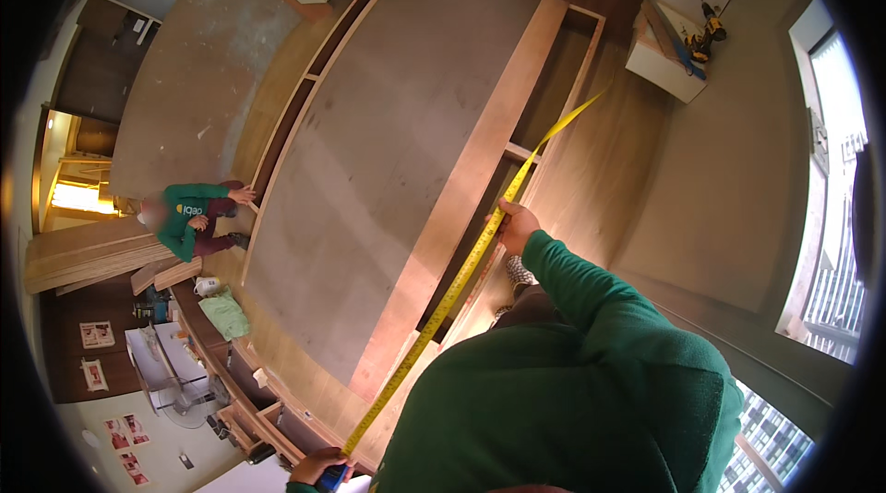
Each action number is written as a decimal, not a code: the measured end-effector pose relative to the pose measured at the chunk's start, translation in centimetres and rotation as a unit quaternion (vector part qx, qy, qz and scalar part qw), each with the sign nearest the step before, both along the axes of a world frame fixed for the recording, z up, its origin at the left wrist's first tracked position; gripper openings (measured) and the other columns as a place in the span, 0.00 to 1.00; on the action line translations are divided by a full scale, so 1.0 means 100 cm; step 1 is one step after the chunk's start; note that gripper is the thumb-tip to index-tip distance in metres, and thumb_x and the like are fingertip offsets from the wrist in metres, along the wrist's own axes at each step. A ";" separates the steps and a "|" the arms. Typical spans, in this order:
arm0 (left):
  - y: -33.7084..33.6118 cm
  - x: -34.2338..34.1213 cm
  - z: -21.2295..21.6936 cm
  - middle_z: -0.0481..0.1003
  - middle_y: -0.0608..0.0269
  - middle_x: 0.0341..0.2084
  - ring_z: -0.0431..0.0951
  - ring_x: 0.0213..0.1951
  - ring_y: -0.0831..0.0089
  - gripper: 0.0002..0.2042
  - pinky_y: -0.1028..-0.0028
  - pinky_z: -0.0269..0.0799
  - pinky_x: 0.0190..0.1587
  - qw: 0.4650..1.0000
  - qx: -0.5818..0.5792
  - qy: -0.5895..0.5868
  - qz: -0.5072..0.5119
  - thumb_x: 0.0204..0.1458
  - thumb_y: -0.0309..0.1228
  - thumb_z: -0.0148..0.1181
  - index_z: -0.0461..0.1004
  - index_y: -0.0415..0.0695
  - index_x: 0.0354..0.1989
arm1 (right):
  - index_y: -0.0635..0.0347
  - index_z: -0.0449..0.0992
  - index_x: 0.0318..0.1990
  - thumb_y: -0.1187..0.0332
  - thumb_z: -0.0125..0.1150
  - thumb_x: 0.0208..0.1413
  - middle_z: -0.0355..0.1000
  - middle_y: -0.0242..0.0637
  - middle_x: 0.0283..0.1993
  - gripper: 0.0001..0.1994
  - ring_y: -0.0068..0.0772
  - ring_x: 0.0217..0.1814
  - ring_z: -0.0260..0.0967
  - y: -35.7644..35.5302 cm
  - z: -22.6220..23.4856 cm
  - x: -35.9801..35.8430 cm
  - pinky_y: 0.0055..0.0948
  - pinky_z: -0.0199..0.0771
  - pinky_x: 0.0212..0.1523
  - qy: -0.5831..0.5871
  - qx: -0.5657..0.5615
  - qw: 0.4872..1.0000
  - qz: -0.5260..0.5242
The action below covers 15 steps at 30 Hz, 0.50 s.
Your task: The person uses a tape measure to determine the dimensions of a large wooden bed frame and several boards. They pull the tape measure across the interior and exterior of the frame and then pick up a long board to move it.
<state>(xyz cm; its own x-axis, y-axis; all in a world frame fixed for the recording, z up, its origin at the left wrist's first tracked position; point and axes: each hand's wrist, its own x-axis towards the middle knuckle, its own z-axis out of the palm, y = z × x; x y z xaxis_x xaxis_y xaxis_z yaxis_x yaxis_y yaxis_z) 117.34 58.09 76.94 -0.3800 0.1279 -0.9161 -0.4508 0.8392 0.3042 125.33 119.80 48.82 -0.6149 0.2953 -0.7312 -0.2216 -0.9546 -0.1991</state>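
Yellow tape measure [461,271] drawn out long over a large wooden cabinet frame [406,170] lying flat on the floor. The blade runs from the lower edge of the view up to the frame's far right rail.

Left hand [318,467]: at the lower edge, wrapped round the dark tape case; fingers closed on it.

Right hand [517,223]: pinching the blade partway along, pressing it against the frame's right side rail. Green sleeve behind it.

Blade's far tip lies near the upper right corner of the frame; whether its hook has caught an edge is too small to tell.

A second person in a green top [189,221] crouches at the frame's left side, one hand on the rail. A yellow cordless drill [706,36] rests on a white box, well apart.

Risks, as judged:
- The long unsupported blade could buckle or twist, spoiling the reading.
- The tip may slip if it is not hooked.
- If the left hand lets go, the blade would snap back toward the fingers.
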 end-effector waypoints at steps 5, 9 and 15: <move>0.058 -0.010 0.068 0.74 0.54 0.23 0.75 0.26 0.69 0.11 0.73 0.70 0.32 0.999 -0.025 -0.043 0.022 0.50 0.33 0.53 0.73 0.36 0.28 | 0.57 0.64 0.38 0.64 0.49 0.58 0.68 0.38 0.31 0.07 0.39 0.34 0.69 -0.002 0.010 0.001 0.39 0.70 0.37 -0.042 0.031 0.999 0.005; 0.149 0.009 0.125 0.74 0.61 0.20 0.74 0.24 0.74 0.10 0.76 0.68 0.30 0.985 -0.080 0.105 -0.113 0.48 0.32 0.54 0.75 0.37 0.25 | 0.59 0.63 0.40 0.66 0.49 0.57 0.68 0.40 0.31 0.08 0.41 0.32 0.69 0.020 -0.013 0.003 0.39 0.72 0.33 -0.077 -0.008 0.997 -0.017; 0.206 0.038 0.183 0.76 0.58 0.21 0.76 0.26 0.72 0.10 0.75 0.70 0.34 0.960 -0.167 0.173 -0.143 0.48 0.30 0.53 0.76 0.36 0.26 | 0.57 0.60 0.38 0.64 0.43 0.61 0.64 0.42 0.27 0.07 0.39 0.25 0.65 0.102 -0.060 0.021 0.39 0.70 0.29 -0.094 -0.044 0.986 -0.130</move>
